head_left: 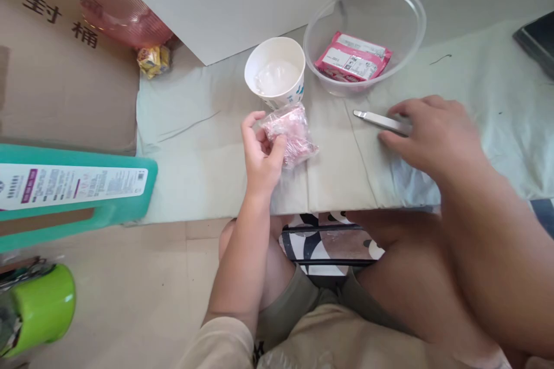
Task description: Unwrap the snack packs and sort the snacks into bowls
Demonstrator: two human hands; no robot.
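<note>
Packet [289, 134] looks light, crinkly and slippery, best pinched at its edge where fingers of our left hand [262, 157] clamp it; our right hand [433, 134] covers the metal tool [375, 120], grip unclear.

crinkled pink packet [291, 134] held up; silver tool [378, 121] flat

**Desk:** What does the left hand [262, 150] hold?

**Photographer:** A clear packet [291, 134] with pink contents, pinched just in front of a white paper cup [276, 73].

**Desk:** And the right hand [433, 132]?

**Photographer:** Closed over one end of a metal tool [376, 120] lying on the pale cloth [194, 144], near a clear bowl [418, 17] containing a pink packet [352, 57]
</note>
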